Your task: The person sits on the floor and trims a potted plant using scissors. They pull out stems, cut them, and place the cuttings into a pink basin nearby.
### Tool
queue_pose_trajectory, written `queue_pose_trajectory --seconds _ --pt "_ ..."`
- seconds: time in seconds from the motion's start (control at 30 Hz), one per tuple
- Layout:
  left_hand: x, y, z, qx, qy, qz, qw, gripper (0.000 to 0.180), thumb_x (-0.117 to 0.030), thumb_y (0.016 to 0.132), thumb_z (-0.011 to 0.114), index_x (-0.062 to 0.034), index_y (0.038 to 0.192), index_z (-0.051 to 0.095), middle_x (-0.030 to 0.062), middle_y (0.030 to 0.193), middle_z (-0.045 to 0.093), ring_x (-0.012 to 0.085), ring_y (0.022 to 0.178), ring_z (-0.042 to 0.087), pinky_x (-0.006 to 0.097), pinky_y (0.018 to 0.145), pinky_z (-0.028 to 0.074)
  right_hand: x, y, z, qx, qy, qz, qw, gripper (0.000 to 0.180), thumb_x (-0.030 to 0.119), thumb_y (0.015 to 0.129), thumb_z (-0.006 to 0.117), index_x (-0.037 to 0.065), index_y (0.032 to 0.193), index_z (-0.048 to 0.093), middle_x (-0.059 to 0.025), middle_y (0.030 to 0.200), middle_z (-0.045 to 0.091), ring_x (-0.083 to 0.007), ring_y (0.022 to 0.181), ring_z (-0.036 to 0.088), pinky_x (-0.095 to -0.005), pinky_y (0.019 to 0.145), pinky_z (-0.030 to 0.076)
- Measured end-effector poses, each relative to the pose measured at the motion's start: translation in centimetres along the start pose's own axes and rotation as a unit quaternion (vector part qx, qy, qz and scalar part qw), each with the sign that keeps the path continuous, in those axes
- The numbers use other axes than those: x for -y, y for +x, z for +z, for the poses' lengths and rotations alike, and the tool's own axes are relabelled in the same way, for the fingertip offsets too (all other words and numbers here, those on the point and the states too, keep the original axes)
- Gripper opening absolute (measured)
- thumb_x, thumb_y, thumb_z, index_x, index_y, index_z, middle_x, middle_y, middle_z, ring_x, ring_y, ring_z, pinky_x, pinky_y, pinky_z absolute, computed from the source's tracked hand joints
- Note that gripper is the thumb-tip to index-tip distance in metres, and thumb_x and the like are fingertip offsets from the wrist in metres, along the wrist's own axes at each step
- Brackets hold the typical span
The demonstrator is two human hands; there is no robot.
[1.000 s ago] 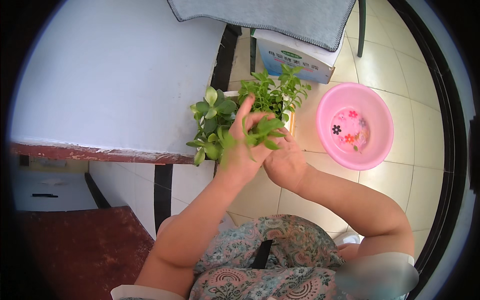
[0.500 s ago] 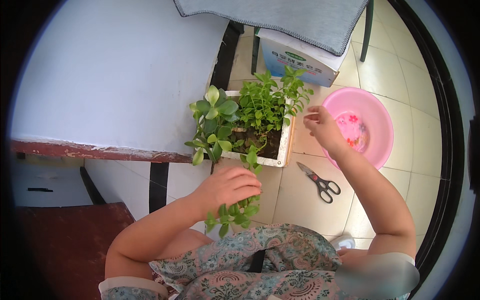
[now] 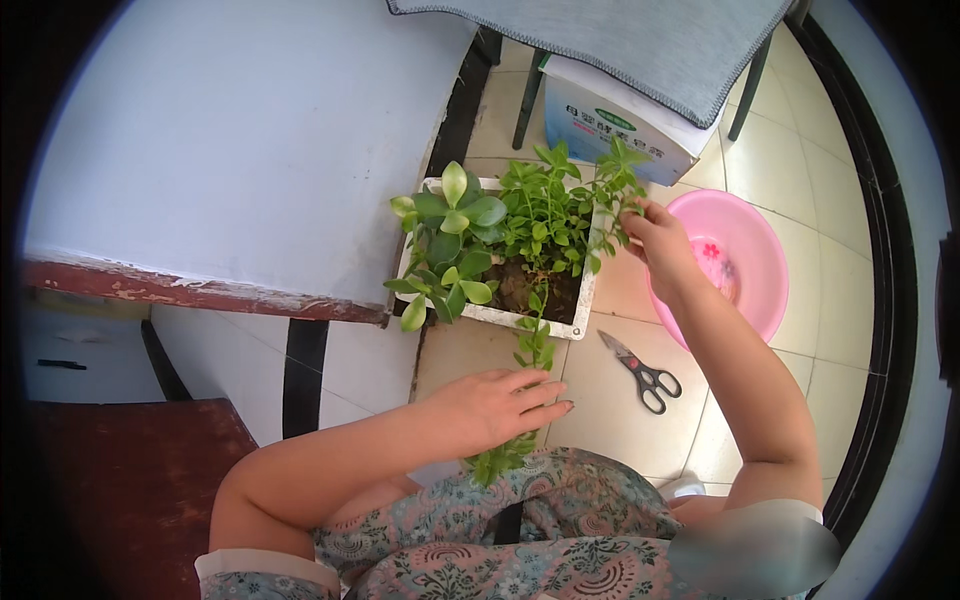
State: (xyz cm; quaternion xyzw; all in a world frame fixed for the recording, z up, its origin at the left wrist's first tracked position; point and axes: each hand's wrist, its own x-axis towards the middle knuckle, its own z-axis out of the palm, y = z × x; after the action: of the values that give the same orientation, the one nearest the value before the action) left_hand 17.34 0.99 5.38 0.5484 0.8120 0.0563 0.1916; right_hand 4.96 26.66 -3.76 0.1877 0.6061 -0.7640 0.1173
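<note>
We locate the leafy plant (image 3: 540, 215) in the right part of the white planter (image 3: 577, 331) on the tiled floor (image 3: 590, 410). We note the left hand (image 3: 500, 408) open, fingers extended over a trailing stem (image 3: 536, 348). The right hand (image 3: 664, 245) has bent fingers at an outer stem (image 3: 617, 178); we cannot tell whether they grip it. Scissors (image 3: 632, 362) lie near the pink basin (image 3: 767, 260).

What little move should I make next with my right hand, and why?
I'd probably ease the outer stems gently inward with the right hand: its fingertips are at their leaves, and those leaves lean out past the right rim of the white planter.
</note>
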Motion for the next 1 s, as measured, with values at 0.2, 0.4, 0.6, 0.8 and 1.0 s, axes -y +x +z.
queue_pose_trajectory --seconds 0.2,0.4,0.6,0.8,1.0 --pt "0.3 1.8 -6.0 0.124 -0.255 -0.234 0.930 0.044 -0.012 0.090 0.055 -0.0088 0.133 0.046 0.0064 0.132 0.051 0.0239 0.119 0.052 0.031 0.091 0.049 0.7 -3.9 -1.1 0.037 0.063 0.044 0.996 0.037 0.005 0.089 0.049 0.005 0.125 0.055 -0.0029 0.106 0.061 -0.0109 0.095 0.055 -0.0262 0.080 0.044" --pt "0.7 1.7 1.0 -0.046 -0.690 -0.264 0.672 0.035 -0.033 0.101 0.044 -0.0056 0.122 0.048 0.0062 0.126 0.052 0.0162 0.116 0.052 0.035 0.093 0.045 -0.8 -8.9 -0.2 0.165 -0.046 0.013 0.985 0.035 -0.002 0.088 0.050 0.005 0.121 0.058 -0.0023 0.112 0.059 -0.0120 0.094 0.056 -0.0266 0.081 0.048" --pt "0.6 3.7 2.7 -0.081 -0.833 -0.312 0.449 0.043 -0.045 0.101 0.041 -0.0088 0.124 0.048 0.0021 0.120 0.053 0.0121 0.110 0.052 0.032 0.094 0.042 -2.3 -12.4 1.3 0.317 -0.259 -0.201 0.890 0.026 -0.005 0.084 0.056 0.003 0.108 0.062 -0.0101 0.099 0.058 -0.0201 0.086 0.062 -0.0291 0.075 0.053" --pt "0.4 4.8 3.3 -0.091 -0.813 -0.337 0.465 0.042 -0.046 0.098 0.048 -0.0107 0.120 0.055 -0.0024 0.104 0.055 0.0081 0.091 0.054 0.025 0.080 0.043 -1.3 -10.5 1.3 0.293 -0.325 -0.269 0.858 0.014 -0.002 0.081 0.057 0.002 0.092 0.064 -0.0098 0.076 0.060 -0.0198 0.068 0.060 -0.0295 0.059 0.048" --pt "0.6 5.3 4.1 -0.090 -0.772 -0.324 0.540 0.034 -0.037 0.095 0.057 -0.0077 0.112 0.060 -0.0036 0.092 0.058 0.0067 0.077 0.052 0.023 0.070 0.045 0.6 -6.0 5.7 0.152 -0.410 -0.297 0.849 0.007 0.006 0.083 0.060 0.001 0.085 0.065 -0.0104 0.075 0.059 -0.0227 0.067 0.061 -0.0340 0.061 0.048"
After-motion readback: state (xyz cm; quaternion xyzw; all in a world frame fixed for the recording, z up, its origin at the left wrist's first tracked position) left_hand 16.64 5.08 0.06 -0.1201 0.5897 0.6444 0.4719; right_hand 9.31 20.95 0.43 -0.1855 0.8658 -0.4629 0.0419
